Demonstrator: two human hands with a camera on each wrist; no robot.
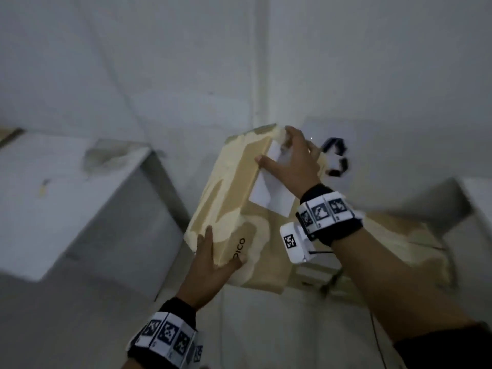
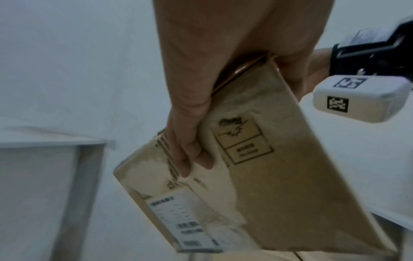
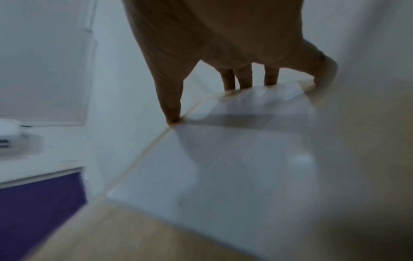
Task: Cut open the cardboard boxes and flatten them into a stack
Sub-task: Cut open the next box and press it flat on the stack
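Cardboard box [image 1: 234, 198]: taped, tilted, held mid-air at centre.
Left hand [image 1: 210, 265]: clasps near corner, fingers wrapped underneath.
Right hand [image 1: 292, 163]: hooked over far end, thumb beside white label [image 1: 269, 193].
White table [image 1: 66, 198]: left.
Other cardboard [image 1: 399, 235]: lying near right.
Room: plain white walls.

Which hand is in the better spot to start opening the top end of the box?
Probably the right hand: its fingers curl over the far top end of the box. The left hand grips the near bottom corner and seems to support it.
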